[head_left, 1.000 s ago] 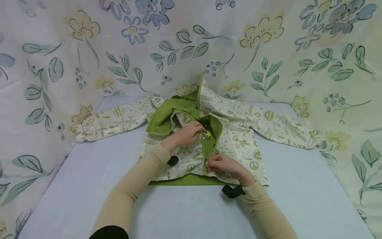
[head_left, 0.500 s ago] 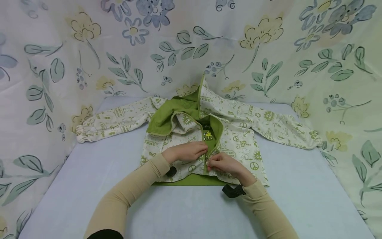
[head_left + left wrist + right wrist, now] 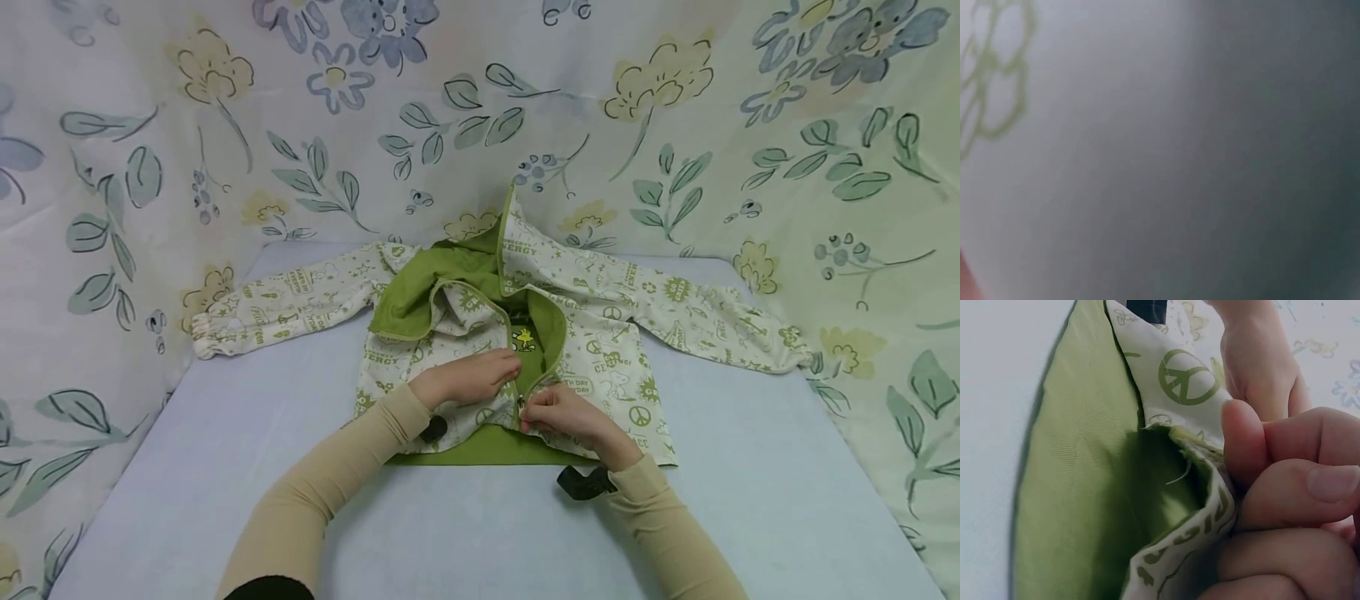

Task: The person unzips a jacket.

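A hooded zip-up jacket [image 3: 607,358], white with green print and green lining, lies spread front up on the table. Its zipper [image 3: 557,367] is open above a metal slider [image 3: 520,402] low on the front. My right hand [image 3: 566,415] pinches the front edge beside the slider, near the hem; in the right wrist view, thumb and curled fingers hold the printed cloth [image 3: 1175,544] over the green lining [image 3: 1066,469]. My left hand [image 3: 476,377] lies over the left front panel, its bent fingertips at the zipper edge. The left wrist view shows mostly blurred cloth [image 3: 1085,156].
Both sleeves stretch outward, the left sleeve [image 3: 292,296] and the right sleeve [image 3: 712,325]. The hood [image 3: 442,275] is folded partly back, green side showing. A pale table [image 3: 465,533] carries the jacket; flowered fabric [image 3: 465,100] hangs behind and at the sides.
My left hand has moved down along the zipper from the chest to just above the slider. The right hand keeps its hold, and the hem near it has risen slightly.
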`<state>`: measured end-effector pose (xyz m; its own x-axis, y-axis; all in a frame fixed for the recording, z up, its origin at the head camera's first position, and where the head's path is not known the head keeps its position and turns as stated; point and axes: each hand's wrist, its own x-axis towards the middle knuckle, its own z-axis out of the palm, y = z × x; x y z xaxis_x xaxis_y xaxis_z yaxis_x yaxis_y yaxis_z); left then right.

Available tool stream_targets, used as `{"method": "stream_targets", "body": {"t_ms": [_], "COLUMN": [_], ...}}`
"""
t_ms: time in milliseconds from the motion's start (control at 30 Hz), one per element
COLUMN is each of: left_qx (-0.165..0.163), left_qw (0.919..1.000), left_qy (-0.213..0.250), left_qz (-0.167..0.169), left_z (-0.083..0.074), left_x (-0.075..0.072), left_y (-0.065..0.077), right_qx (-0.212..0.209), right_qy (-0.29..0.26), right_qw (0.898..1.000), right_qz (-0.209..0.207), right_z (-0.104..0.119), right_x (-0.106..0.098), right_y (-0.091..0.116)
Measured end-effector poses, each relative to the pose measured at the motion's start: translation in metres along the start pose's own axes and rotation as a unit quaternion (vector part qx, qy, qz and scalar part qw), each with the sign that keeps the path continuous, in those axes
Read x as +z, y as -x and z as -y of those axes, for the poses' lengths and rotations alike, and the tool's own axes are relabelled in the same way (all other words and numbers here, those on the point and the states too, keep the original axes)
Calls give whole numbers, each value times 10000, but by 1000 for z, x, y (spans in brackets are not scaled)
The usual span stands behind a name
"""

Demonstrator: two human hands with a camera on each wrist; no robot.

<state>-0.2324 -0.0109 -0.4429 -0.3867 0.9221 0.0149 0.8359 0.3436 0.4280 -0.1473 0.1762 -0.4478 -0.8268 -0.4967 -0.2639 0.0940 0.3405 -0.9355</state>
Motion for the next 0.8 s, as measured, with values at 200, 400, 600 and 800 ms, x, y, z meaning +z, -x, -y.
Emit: {"method": "stream_targets", "body": {"t_ms": [200, 400, 600, 800], "left_qx": [-18, -110, -265, -351], "left_qw": [10000, 9999, 9996, 9991], "left_qy": [73, 4, 85, 206], "left_qz": [26, -3, 34, 100], "left_z": [2, 4, 3, 4], "left_x": [1, 1, -1, -1], "left_y": [0, -1, -1, -1], "right_qx": [-25, 144, 372, 420], "right_qy": [-37, -220, -390, -285], "right_qw": [10000, 9996, 9985, 9987], "right_qz": [-40, -81, -115, -86], "right_z": [1, 0, 1, 2], "right_x": [1, 2, 2, 0], "right_y": [2, 2, 3, 5]}}
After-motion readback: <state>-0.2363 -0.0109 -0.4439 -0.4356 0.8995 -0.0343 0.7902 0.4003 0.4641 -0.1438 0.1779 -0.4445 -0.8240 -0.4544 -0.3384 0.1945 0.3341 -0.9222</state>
